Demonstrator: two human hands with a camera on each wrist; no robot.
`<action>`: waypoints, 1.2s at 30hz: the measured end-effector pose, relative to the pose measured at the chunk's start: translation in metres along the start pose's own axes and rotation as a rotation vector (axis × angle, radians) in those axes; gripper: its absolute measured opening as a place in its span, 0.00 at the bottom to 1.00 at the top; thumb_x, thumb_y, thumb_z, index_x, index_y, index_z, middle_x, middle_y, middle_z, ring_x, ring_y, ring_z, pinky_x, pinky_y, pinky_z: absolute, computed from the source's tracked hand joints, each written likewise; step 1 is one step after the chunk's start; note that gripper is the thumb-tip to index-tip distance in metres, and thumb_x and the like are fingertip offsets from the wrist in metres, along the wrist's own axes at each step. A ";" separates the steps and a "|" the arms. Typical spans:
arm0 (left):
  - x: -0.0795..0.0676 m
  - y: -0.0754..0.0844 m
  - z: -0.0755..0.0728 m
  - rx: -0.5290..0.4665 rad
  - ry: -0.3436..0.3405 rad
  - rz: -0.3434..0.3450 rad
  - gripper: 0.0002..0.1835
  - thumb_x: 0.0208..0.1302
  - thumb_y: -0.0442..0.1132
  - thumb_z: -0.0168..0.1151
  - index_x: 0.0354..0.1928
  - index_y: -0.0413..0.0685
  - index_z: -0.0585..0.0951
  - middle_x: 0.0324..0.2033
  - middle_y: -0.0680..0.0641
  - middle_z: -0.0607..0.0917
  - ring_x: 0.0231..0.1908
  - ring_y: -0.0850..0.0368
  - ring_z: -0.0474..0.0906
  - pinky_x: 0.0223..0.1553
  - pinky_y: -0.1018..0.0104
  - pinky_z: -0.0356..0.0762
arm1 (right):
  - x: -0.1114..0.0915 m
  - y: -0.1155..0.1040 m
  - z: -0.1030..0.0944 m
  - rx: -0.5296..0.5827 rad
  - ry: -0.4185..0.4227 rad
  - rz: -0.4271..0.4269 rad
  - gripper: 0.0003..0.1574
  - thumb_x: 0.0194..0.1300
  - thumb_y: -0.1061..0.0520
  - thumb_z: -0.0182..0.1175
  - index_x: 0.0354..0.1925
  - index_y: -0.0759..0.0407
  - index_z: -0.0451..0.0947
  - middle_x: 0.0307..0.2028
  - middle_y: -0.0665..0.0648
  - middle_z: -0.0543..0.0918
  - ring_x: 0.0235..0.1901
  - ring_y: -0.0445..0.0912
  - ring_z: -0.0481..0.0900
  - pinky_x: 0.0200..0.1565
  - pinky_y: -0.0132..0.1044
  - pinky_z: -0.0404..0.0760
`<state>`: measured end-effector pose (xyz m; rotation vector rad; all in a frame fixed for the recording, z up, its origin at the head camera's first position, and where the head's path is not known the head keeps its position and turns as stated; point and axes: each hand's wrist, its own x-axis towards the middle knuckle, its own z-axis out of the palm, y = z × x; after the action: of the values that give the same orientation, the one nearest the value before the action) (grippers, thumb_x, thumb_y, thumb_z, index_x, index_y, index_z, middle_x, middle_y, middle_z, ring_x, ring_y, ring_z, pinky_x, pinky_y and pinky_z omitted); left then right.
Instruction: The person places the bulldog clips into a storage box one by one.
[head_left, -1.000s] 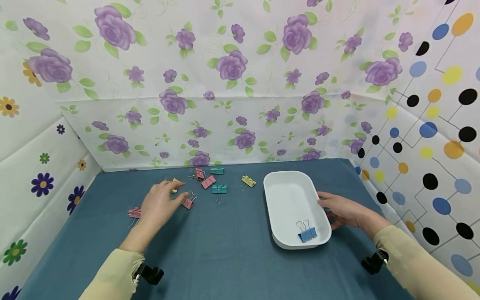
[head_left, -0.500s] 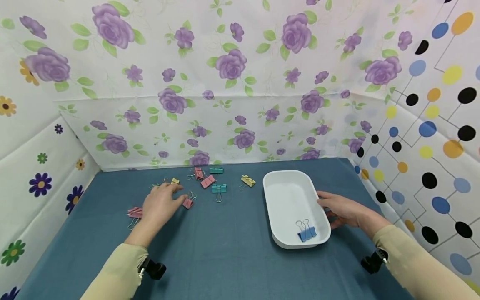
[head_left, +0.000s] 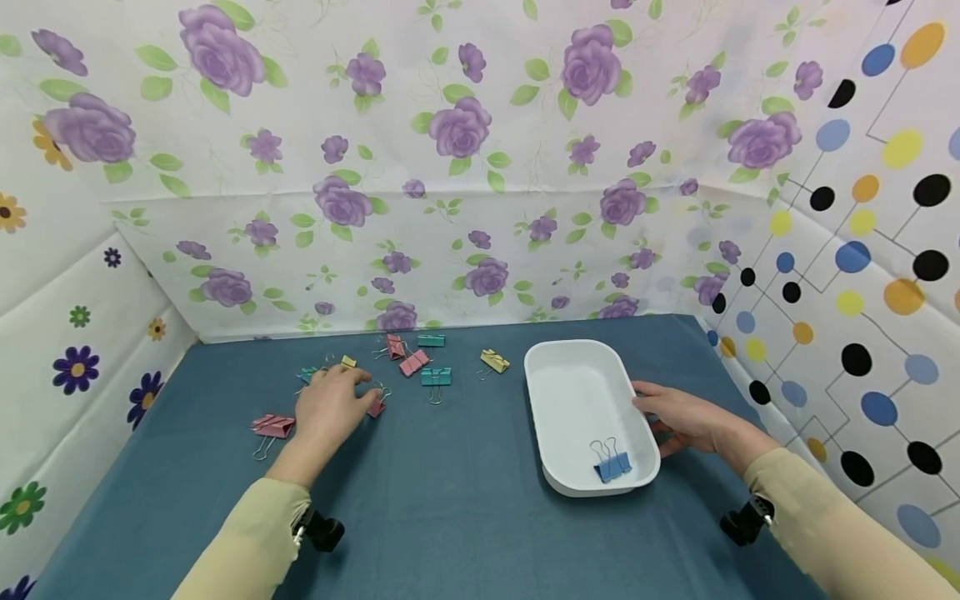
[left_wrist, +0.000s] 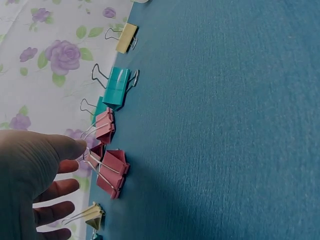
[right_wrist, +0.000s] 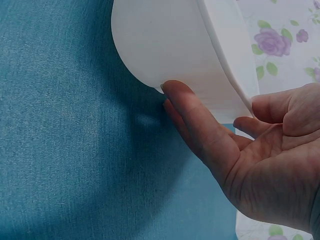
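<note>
Hovering low over the blue cloth (head_left: 465, 500), the left hand (head_left: 327, 408) had its fingers loosely spread and, as far as I could see, held nothing. A pink clip (left_wrist: 112, 175) lay just beside its thumb, to the right; whether they touched, I couldn't tell. That clip's wire handles pointed toward the flowered backdrop (head_left: 480, 158) and slightly right, and the left hand was much the nearer of the two. Well to the right, the right hand (head_left: 686, 419) held the white tray (head_left: 581, 396), bent fingers against its rim and outer wall. Counting, I made it four pink clips (head_left: 272, 426), three teal clips (head_left: 437, 377) and two yellow clips (head_left: 495, 361), all on the cloth. At the tray's near end sat a blue clip (head_left: 613, 467); if a second overlapped it, I couldn't make it out.
</note>
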<state>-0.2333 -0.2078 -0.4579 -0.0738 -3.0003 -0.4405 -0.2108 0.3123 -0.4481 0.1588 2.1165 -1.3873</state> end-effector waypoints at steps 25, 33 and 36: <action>0.008 0.002 0.011 0.043 0.023 -0.019 0.16 0.66 0.49 0.71 0.45 0.45 0.88 0.46 0.37 0.83 0.52 0.32 0.75 0.48 0.35 0.76 | 0.001 -0.002 0.000 0.020 -0.002 0.002 0.40 0.83 0.47 0.46 0.83 0.50 0.44 0.66 0.68 0.71 0.54 0.59 0.81 0.42 0.55 0.87; 0.009 0.000 0.012 0.055 0.030 -0.010 0.11 0.66 0.48 0.71 0.39 0.47 0.88 0.40 0.41 0.82 0.43 0.39 0.76 0.39 0.41 0.77 | 0.001 -0.001 -0.001 0.019 -0.009 -0.003 0.40 0.83 0.47 0.46 0.83 0.51 0.43 0.66 0.69 0.70 0.55 0.60 0.80 0.42 0.55 0.87; 0.008 0.000 0.012 0.055 0.033 -0.012 0.11 0.66 0.48 0.71 0.38 0.48 0.88 0.39 0.42 0.83 0.42 0.39 0.76 0.38 0.41 0.78 | 0.001 0.000 0.000 0.017 -0.006 -0.004 0.40 0.83 0.47 0.46 0.83 0.51 0.44 0.66 0.68 0.70 0.55 0.60 0.81 0.41 0.55 0.87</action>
<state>-0.2429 -0.2038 -0.4685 -0.0429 -2.9796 -0.3561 -0.2114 0.3123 -0.4483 0.1574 2.1022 -1.4065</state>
